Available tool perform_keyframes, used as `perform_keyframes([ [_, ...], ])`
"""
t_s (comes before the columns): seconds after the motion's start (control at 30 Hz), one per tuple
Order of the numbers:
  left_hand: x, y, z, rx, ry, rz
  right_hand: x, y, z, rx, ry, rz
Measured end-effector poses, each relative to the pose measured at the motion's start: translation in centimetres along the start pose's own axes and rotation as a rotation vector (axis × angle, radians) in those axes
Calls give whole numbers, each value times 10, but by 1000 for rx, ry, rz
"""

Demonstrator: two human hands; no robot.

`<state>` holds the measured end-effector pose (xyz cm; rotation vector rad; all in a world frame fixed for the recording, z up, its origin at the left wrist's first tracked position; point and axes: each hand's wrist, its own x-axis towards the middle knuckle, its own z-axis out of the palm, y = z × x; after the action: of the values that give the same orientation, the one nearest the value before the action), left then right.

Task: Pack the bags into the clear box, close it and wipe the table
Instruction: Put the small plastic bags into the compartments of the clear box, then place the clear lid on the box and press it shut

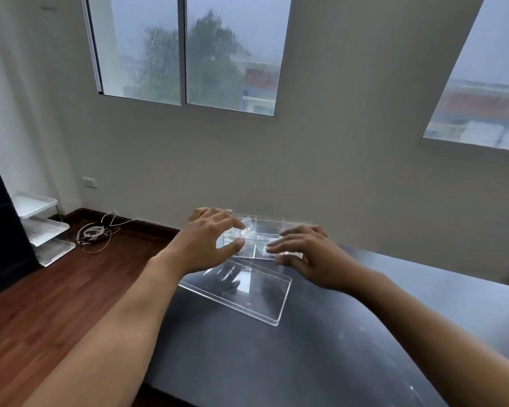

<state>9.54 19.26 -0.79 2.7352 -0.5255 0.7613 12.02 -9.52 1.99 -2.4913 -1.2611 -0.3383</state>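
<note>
At the far end of the dark table (pixel 321 356) stands the clear box (pixel 265 230), open and divided into compartments, with its separate clear lid (pixel 241 292) lying flat on the table just nearer, one corner reaching past the table's left edge. Small clear bags (pixel 249 227) lie inside the box — crumpled, their number and exact compartments too blurred to tell. Left hand (pixel 209 239) hovers over the box's left part, fingers spread and gently bent, thumb (pixel 232 246) extended toward the box; whether the fingertips touch a bag cannot be told. Right hand (pixel 309 254) lies over the box's right near corner, fingers extended side by side; a small clear, red-tinted item (pixel 294 255) shows under them, but whether it is held cannot be told. Left of the table, on the wooden floor (pixel 41 304), stand stacked white trays (pixel 41 224) and a coil of white cable (pixel 96 232). Rain-streaked windows (pixel 185 48) fill the far wall.
</note>
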Motion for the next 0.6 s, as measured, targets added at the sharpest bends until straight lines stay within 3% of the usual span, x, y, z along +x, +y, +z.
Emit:
perform_keyframes([
  [0.2, -7, 18, 8, 27, -117, -1, -31, -33, -2, -24, -151, -57],
  [0.4, -23, 29, -3, -39, 26, 22, -43, -51, -10, 46, -204, -100],
  [0.6, -70, 41, -16, -33, -23, 132, -52, -61, -9, 0, -274, -150],
])
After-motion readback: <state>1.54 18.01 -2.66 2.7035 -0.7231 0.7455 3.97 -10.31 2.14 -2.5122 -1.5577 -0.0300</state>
